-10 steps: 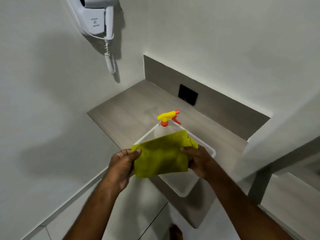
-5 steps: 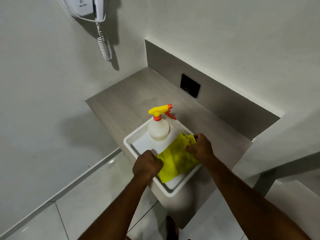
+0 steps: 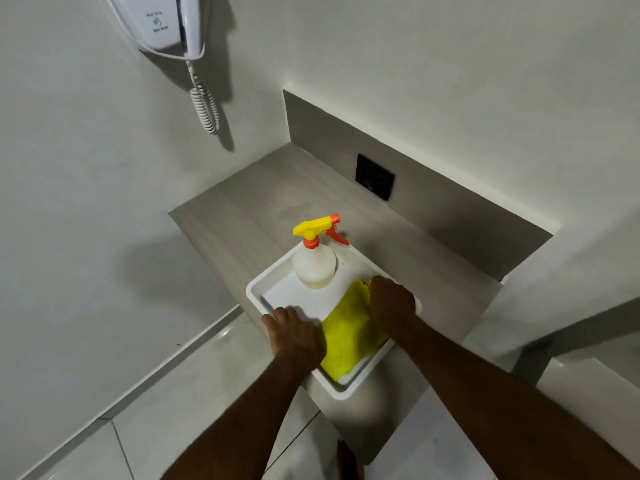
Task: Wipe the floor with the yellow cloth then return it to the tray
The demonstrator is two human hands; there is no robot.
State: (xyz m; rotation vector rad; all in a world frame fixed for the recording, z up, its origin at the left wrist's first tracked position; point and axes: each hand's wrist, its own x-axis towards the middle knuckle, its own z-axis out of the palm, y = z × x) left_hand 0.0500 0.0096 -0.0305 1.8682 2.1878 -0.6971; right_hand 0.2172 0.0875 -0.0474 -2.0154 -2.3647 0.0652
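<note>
The yellow cloth (image 3: 349, 332) lies folded in the right half of the white tray (image 3: 258, 287), which sits on the grey counter. My left hand (image 3: 294, 336) rests knuckles-up on the cloth's left edge, over the tray's near rim. My right hand (image 3: 391, 301) presses down on the cloth's far right end with its fingers curled. Both hands still touch the cloth, and their fingertips are hidden under the knuckles.
A spray bottle (image 3: 314, 263) with a yellow and orange trigger stands in the tray's far corner. The grey counter (image 3: 249, 216) has a black socket plate (image 3: 374, 176) on its back panel. A wall hair dryer (image 3: 166, 26) hangs upper left. White floor tiles (image 3: 180, 403) lie below.
Both hands brought the cloth down from mid-air in front of the bottle into the tray. It now lies flat there under both hands.
</note>
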